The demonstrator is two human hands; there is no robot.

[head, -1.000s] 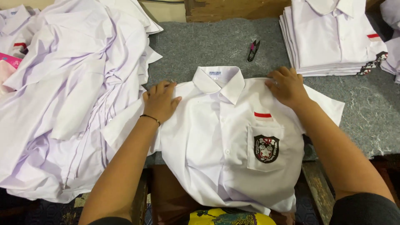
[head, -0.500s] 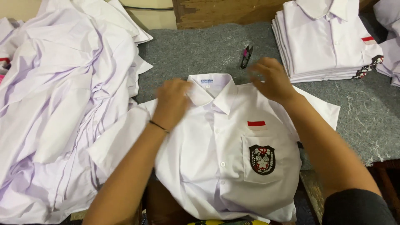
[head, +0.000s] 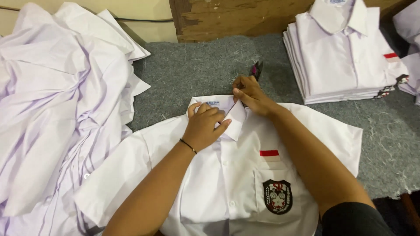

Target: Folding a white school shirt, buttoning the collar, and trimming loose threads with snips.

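White cotton fills most of the view: a short-sleeved shirt (head: 227, 175) lies face up on the grey felt table (head: 197, 74), its collar (head: 227, 114) toward the far edge and a chest pocket (head: 276, 196) with a dark crest badge and a small red-and-white strip above it. Both hands work at the collar. The left hand (head: 203, 126) is curled, fingers bent and pressing down on the left collar point, a thin dark band at its wrist. The right hand (head: 250, 95) pinches the right collar point between thumb and fingertips, lifting its edge slightly. To do this well, as I judge it, the two points should be drawn to an even spread about the button line, the band pressed flat with the placket kept straight, and the cloth beneath held from sliding or creasing. A small dark tool (head: 256, 69) with a pink part lies on the felt just beyond the right hand. No box, bin or tray is in view; the shirts lie straight on the table, a loose heap (head: 57, 109) at the left and a neat folded stack (head: 345, 57) at the far right.
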